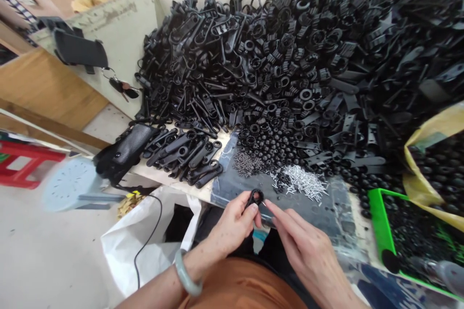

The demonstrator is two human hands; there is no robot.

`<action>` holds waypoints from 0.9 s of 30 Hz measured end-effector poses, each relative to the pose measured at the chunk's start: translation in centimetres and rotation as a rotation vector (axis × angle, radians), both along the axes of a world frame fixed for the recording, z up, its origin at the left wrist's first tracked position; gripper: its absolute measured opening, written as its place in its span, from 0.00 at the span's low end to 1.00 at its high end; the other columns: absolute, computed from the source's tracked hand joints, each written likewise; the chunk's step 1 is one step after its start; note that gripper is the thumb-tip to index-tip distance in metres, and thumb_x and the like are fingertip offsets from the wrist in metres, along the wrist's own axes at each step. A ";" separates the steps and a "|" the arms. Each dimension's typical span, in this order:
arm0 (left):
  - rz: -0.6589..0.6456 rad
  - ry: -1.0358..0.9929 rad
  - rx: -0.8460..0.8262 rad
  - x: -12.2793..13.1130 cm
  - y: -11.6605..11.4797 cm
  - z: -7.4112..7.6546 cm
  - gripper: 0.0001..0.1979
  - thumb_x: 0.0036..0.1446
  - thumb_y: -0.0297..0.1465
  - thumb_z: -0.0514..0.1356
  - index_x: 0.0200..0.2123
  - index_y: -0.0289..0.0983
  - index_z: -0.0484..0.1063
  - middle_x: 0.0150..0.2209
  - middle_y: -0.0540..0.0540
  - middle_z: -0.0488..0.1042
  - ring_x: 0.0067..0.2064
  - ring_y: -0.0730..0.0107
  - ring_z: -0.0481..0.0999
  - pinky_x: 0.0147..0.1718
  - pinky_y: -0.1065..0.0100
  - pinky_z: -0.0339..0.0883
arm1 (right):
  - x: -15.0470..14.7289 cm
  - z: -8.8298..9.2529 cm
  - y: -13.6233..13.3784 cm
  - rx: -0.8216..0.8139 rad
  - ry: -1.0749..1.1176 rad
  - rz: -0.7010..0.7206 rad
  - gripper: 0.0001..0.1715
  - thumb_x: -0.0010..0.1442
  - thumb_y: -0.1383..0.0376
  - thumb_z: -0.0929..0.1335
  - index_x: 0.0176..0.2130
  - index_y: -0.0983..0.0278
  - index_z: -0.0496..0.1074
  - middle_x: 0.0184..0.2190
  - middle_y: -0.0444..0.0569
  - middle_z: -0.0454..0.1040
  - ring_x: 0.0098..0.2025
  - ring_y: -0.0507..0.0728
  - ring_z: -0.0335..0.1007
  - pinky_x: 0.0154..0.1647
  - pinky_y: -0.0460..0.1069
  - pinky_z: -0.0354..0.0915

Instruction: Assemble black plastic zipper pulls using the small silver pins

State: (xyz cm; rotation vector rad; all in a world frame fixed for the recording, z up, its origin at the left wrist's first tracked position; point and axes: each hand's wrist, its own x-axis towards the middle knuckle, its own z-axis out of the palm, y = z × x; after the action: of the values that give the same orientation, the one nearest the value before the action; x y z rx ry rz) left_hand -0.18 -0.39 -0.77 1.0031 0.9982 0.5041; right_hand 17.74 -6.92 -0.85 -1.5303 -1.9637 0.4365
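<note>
Fingers of the left hand point(232, 227) grasp a black plastic part with a ringed end point(256, 197), holding it up over the front edge of the bench point(225, 142), close to the person's body. The right hand point(308, 239) is just beside it, its index finger extended to the ring, where something slim and shiny shows at the fingertip; whether finger and thumb pinch it, I cannot tell. A pale green bangle point(186, 275) circles the left wrist.

Beyond the hands, a dark sheet point(266, 186) covers part of the bench. On it lie a scatter of silvery pins point(306, 182) and, to their left, a mound of tiny dark pieces point(248, 164), with round black knobs point(273, 147) behind. Left of the sheet, black ring-ended levers point(192, 152) lie side by side in a loose row, next to a black mesh pouch point(132, 142).

A great heap of black plastic parts point(253, 58) fills the back. At right, a green bin point(377, 217) holds small black pieces, and a yellow sack point(416, 164) of black balls overlaps it.
</note>
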 end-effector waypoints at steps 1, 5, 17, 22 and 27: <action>-0.003 0.002 -0.001 0.0 0.0 0.0 0.17 0.66 0.45 0.58 0.43 0.35 0.68 0.26 0.54 0.69 0.21 0.80 0.57 0.20 0.73 0.50 | 0.0 0.1 0.0 0.007 0.008 -0.002 0.23 0.74 0.70 0.60 0.61 0.62 0.73 0.33 0.48 0.78 0.31 0.52 0.80 0.33 0.43 0.74; -0.016 0.001 0.002 0.0 0.0 0.0 0.17 0.66 0.46 0.57 0.41 0.36 0.67 0.26 0.54 0.68 0.21 0.79 0.57 0.21 0.73 0.50 | -0.1 0.1 0.1 -0.001 0.002 0.011 0.24 0.73 0.71 0.59 0.59 0.59 0.75 0.36 0.48 0.80 0.34 0.52 0.80 0.35 0.42 0.73; -0.023 0.029 -0.031 -0.1 -0.3 -0.7 0.14 0.67 0.43 0.56 0.40 0.37 0.66 0.25 0.54 0.66 0.21 0.79 0.56 0.20 0.74 0.49 | -0.1 -0.7 0.1 0.061 -0.192 0.014 0.24 0.73 0.72 0.58 0.56 0.60 0.77 0.32 0.46 0.79 0.30 0.52 0.78 0.30 0.44 0.68; 0.014 0.028 -0.051 0.0 -0.5 -1.1 0.15 0.65 0.45 0.60 0.39 0.37 0.68 0.25 0.54 0.67 0.22 0.79 0.57 0.22 0.74 0.49 | -0.6 -0.6 0.1 0.113 -0.313 0.008 0.24 0.70 0.76 0.58 0.55 0.64 0.76 0.31 0.46 0.79 0.28 0.53 0.77 0.28 0.47 0.65; 0.085 0.033 -0.037 0.4 -0.8 -1.5 0.16 0.64 0.45 0.62 0.41 0.37 0.70 0.25 0.54 0.66 0.23 0.77 0.59 0.23 0.74 0.53 | -1.8 0.1 -0.2 0.155 -0.446 0.000 0.28 0.62 0.82 0.59 0.53 0.68 0.76 0.27 0.47 0.77 0.25 0.53 0.73 0.22 0.49 0.62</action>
State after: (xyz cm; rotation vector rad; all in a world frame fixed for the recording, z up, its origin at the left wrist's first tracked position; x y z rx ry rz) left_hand 0.19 -1.21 -2.23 0.9412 1.0801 0.5389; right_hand 15.96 -7.09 -0.80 -1.6269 -2.2657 -0.0689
